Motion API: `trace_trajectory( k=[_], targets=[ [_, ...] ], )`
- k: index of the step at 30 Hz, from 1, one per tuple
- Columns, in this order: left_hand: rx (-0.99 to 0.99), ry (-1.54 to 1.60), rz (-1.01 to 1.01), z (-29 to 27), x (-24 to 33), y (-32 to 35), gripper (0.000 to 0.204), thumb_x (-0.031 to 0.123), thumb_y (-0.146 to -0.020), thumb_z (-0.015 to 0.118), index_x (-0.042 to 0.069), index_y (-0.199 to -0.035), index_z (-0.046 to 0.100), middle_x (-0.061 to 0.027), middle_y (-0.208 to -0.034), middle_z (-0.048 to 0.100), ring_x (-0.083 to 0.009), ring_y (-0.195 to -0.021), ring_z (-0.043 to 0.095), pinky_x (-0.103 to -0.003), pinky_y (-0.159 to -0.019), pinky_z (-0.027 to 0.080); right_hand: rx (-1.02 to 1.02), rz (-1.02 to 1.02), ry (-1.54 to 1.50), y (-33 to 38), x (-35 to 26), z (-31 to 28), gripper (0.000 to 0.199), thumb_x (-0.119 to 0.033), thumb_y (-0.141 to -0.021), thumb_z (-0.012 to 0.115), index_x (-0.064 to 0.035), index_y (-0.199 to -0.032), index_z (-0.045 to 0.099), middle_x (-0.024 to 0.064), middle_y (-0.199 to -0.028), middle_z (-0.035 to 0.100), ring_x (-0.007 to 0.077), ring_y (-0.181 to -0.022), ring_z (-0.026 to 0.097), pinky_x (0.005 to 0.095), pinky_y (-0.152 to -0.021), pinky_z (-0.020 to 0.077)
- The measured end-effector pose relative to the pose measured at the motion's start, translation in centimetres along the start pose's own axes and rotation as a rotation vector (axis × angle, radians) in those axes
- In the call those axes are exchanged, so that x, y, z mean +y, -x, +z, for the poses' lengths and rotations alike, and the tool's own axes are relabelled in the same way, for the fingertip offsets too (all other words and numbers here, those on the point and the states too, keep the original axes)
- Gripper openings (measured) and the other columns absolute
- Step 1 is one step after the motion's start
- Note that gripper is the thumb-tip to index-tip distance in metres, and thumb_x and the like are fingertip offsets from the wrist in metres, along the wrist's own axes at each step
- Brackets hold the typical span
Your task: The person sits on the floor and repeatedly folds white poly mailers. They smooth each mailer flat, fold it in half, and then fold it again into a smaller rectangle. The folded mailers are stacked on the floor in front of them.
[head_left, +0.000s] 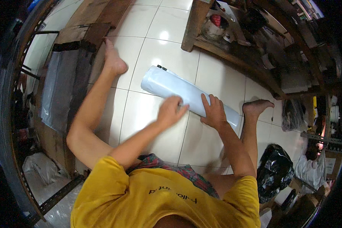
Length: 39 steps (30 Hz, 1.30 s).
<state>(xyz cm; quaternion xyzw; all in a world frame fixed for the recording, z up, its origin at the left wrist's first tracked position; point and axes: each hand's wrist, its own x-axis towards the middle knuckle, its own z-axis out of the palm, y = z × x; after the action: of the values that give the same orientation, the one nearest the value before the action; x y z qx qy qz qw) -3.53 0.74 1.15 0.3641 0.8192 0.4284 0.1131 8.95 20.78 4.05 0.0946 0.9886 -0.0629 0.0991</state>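
Observation:
A long, flattened roll in glossy pale-blue plastic (pixel 171 84) lies slantwise on the floor between my legs. A small black piece (pixel 161 67) shows at its far-left end. My right hand (pixel 215 112) rests on the roll's right part, fingers spread over the top and thumb at the near edge. At the roll's near edge, around its middle, is my left hand (pixel 171 111), slightly blurred. Its fingers are curled in with the thumb pointing to the right; whatever they pinch, if anything, is too small to make out.
White tiles (pixel 152 125) cover the floor. A wooden shelf unit (pixel 231 57) holding jars stands at the back right. Brown cardboard with grey plastic sheets (pixel 60 83) leans at left. A black plastic bag (pixel 275 171) and a white bag (pixel 311 171) sit at right.

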Motion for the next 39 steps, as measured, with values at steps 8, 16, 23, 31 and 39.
trace_trajectory(
  k=[8, 16, 23, 31, 39],
  targets=[
    [-0.026, 1.273, -0.925, 8.6, 1.8, 1.9, 0.085, 0.045, -0.089, 0.076, -0.007, -0.143, 0.034, -0.0224, -0.135, 0.054, -0.0303, -0.122, 0.055, -0.042, -0.103, 0.046, -0.432, -0.029, -0.766, -3.7, 5.5, -2.7, 0.099, -0.024, -0.07, 0.086, -0.005, -0.151, 0.033, 0.0208, -0.13, 0.061, 0.0335, -0.118, 0.062, 0.0429, -0.103, 0.0481],
    [0.072, 1.103, -0.742, 3.3, 3.2, 4.1, 0.085, 0.024, -0.083, 0.082, -0.007, -0.143, 0.03, -0.0213, -0.135, 0.053, -0.0289, -0.119, 0.058, -0.038, -0.097, 0.051, -0.407, 0.149, -1.389, 3.0, -4.3, 2.7, 0.118, -0.03, -0.075, 0.088, -0.0022, -0.159, 0.009, 0.0208, -0.152, 0.04, 0.0329, -0.14, 0.041, 0.0456, -0.117, 0.0337],
    [0.234, 0.858, -0.267, -0.8, 8.6, 4.7, 0.108, 0.03, -0.071, 0.091, -0.004, -0.146, 0.02, -0.0193, -0.134, 0.049, -0.0293, -0.123, 0.054, -0.042, -0.103, 0.047, 0.076, -0.002, -1.065, 5.4, -7.9, -5.1, 0.126, -0.023, -0.071, 0.09, 0.0004, -0.158, 0.001, 0.0261, -0.152, 0.036, 0.0362, -0.142, 0.04, 0.0432, -0.116, 0.0354],
    [-0.099, 0.1, 0.364, -3.6, 7.8, 1.3, 0.121, 0.035, -0.059, 0.098, 0.0, -0.149, 0.025, -0.0203, -0.139, 0.048, -0.0352, -0.124, 0.053, -0.043, -0.104, 0.044, -0.01, -0.326, -0.724, 6.9, -5.5, -9.2, 0.072, -0.018, -0.075, 0.086, -0.0075, -0.139, 0.056, 0.016, -0.147, 0.051, 0.029, -0.141, 0.042, 0.0394, -0.119, 0.0301],
    [-0.043, 0.332, 0.111, -0.3, 5.6, 2.6, 0.119, 0.027, -0.053, 0.1, 0.0, -0.147, 0.032, -0.0214, -0.134, 0.053, -0.0372, -0.121, 0.056, -0.043, -0.104, 0.046, 0.067, 0.128, -1.046, 8.7, -5.3, -9.1, 0.084, -0.045, -0.07, 0.091, -0.0091, -0.138, 0.057, 0.0108, -0.144, 0.056, 0.0311, -0.136, 0.048, 0.0451, -0.117, 0.0346]
  ],
)
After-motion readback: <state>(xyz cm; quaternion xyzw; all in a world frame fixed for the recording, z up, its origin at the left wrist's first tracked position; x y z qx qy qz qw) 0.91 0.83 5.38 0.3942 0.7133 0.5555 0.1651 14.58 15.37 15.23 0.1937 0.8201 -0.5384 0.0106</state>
